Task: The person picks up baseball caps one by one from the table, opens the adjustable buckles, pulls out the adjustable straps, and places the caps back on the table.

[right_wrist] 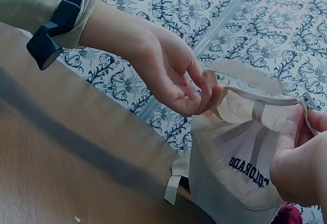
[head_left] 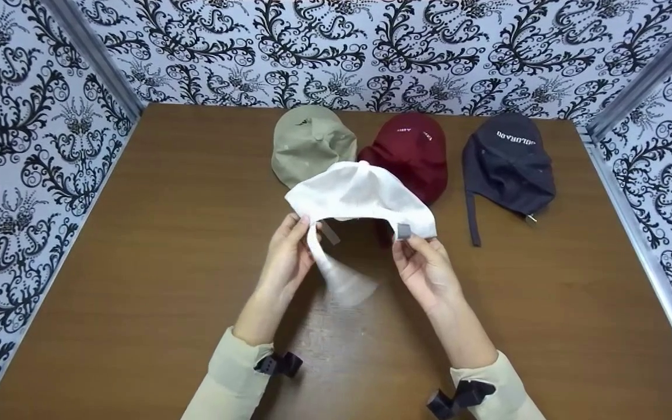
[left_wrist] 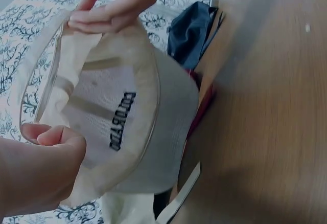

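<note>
Both hands hold a white cap [head_left: 365, 189] up by its rear opening, over the table. My left hand [head_left: 289, 254] pinches the edge at one side, where a white strap [head_left: 327, 265] hangs down, its end blurred. At the opposite side, beside a small grey patch [head_left: 404, 231], my right hand [head_left: 429, 271] pinches the edge. In the left wrist view the cap's inside faces the camera, with dark COLORADO lettering [left_wrist: 122, 121] reversed and pale seam bands. The right wrist view shows the left hand [right_wrist: 179, 81] across the opening from the right hand [right_wrist: 301, 157].
Behind the white cap lie a khaki cap [head_left: 307, 143] and a dark red cap [head_left: 415, 149], both partly covered by it. A navy cap [head_left: 511, 160] with its strap trailing lies at the right. Patterned panels [head_left: 324, 52] border the brown table [head_left: 167, 233].
</note>
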Demonstrator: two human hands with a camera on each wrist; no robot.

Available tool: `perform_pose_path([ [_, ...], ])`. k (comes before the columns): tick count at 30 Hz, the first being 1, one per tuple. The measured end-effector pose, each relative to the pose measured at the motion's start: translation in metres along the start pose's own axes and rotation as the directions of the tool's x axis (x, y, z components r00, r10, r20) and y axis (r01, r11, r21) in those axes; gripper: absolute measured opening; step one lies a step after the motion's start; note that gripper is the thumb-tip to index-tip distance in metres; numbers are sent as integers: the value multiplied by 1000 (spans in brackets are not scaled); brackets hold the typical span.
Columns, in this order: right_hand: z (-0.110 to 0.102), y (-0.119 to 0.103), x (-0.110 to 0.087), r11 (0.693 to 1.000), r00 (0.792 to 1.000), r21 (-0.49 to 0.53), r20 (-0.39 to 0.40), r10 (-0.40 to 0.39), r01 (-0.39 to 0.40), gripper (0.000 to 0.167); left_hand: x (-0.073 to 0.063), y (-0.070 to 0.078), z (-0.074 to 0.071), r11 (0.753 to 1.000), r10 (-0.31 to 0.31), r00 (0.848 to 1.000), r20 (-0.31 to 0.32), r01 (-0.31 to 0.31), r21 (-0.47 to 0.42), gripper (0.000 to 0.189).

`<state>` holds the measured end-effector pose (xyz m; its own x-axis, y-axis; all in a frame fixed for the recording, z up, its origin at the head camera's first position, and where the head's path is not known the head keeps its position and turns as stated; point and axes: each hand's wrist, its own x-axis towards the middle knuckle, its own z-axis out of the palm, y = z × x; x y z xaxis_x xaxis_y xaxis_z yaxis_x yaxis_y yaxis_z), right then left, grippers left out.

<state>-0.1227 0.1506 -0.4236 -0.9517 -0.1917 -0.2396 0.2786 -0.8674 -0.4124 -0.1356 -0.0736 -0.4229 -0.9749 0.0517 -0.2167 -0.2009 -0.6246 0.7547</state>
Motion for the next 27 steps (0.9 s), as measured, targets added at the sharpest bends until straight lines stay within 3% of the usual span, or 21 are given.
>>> perform_pose_path([
  [3, -1, 0, -1, 1000, 1000, -14, 5, 2, -2, 18, 0, 4, -6, 987, 7, 1000, 13, -9, 158, 8],
  [5, -2, 0, -2, 999, 1000, -38, 8, 4, -3, 18, -1, 8, -12, 951, 0, 999, 51, -16, 309, 7],
  [6, -3, 0, -2, 999, 1000, -53, 8, 7, -6, 17, -2, 10, -15, 918, -15, 997, 77, -16, 397, 8],
  [8, -6, 1, -3, 996, 1000, -83, 7, 18, -18, 16, -4, 17, -23, 820, -56, 989, 135, -31, 571, 12],
  [9, -7, 2, -4, 995, 1000, -102, 7, 23, -22, 16, -6, 20, -25, 757, -84, 984, 158, -41, 653, 15],
  [13, -13, 6, -8, 982, 999, -182, -5, 38, -38, 18, -19, 38, -29, 444, -192, 959, 210, -106, 890, 33],
  [14, -13, 7, -9, 978, 999, -203, -11, 37, -39, 19, -22, 42, -27, 374, -192, 956, 222, -138, 917, 35],
  [16, -15, 9, -10, 970, 999, -238, -26, 36, -41, 21, -28, 49, -20, 260, -116, 960, 255, -218, 941, 34],
  [18, -16, 12, -11, 963, 999, -265, -39, 33, -43, 22, -29, 51, -8, 166, 29, 951, 309, -310, 936, 25],
  [20, -16, 14, -11, 957, 998, -287, -47, 36, -48, 23, -26, 50, 5, 68, 178, 913, 367, -383, 921, 14],
  [21, -16, 15, -12, 954, 998, -296, -51, 39, -52, 24, -24, 48, 11, 17, 222, 894, 390, -404, 915, 13],
  [23, -16, 17, -12, 947, 997, -315, -58, 47, -63, 24, -19, 44, 21, -79, 237, 870, 433, -427, 901, 17],
  [24, -17, 18, -13, 945, 997, -321, -62, 53, -70, 24, -17, 42, 25, -113, 213, 869, 447, -432, 895, 19],
  [26, -18, 19, -13, 942, 995, -326, -73, 63, -84, 23, -13, 38, 31, -167, 141, 875, 462, -439, 883, 21],
  [27, -18, 19, -13, 941, 995, -329, -76, 64, -86, 23, -11, 38, 33, -170, 103, 882, 460, -440, 882, 22],
])
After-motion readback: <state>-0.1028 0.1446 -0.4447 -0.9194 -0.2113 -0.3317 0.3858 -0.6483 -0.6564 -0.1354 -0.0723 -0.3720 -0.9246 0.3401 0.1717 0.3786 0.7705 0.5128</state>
